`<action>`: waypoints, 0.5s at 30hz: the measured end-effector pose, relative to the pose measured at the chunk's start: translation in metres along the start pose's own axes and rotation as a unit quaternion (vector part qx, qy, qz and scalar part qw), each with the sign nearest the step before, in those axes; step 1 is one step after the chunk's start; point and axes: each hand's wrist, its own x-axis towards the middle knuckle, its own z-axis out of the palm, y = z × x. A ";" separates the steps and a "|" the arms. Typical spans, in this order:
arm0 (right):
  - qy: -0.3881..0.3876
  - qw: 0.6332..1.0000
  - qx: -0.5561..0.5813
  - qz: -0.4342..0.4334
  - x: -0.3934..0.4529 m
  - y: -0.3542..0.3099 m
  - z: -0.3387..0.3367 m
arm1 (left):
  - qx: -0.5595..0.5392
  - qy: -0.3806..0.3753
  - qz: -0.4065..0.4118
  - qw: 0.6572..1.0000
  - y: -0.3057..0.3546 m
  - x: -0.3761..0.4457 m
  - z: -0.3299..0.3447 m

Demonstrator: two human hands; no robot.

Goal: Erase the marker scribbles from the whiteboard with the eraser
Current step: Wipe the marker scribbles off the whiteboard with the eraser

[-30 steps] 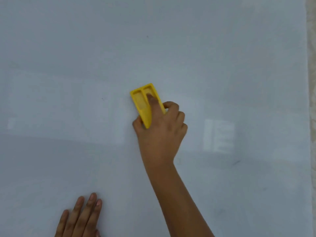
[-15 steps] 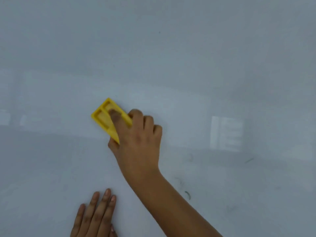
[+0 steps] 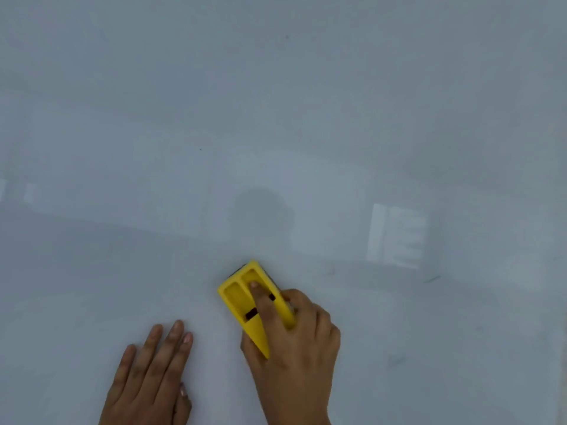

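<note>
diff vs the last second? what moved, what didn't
The right hand has swept the yellow eraser left across the whiteboard, then back right and down toward the person, ending close beside the left hand. Its grip on the eraser is unchanged, index finger along the top. The left hand stayed flat on the board. A faint dark mark at right remains.

Place unclear: only glossy whiteboard (image 3: pixel 276 102) with window reflection (image 3: pixel 397 236).
</note>
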 end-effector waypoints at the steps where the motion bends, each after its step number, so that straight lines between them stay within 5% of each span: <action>1: 0.019 0.999 -0.003 0.030 -0.001 0.013 -0.003 | 0.003 0.000 0.002 1.000 0.001 -0.001 -0.001; 5: 0.055 0.989 -0.017 0.133 0.026 0.029 -0.012 | 0.008 -0.010 0.007 1.000 0.001 -0.002 -0.004; 12: 0.014 0.999 0.007 0.044 -0.041 0.020 -0.002 | 0.006 -0.010 0.008 1.000 0.001 -0.004 -0.003; 15: 0.049 0.986 0.003 0.162 -0.034 0.048 -0.015 | 0.003 -0.020 0.005 1.000 0.002 -0.005 -0.006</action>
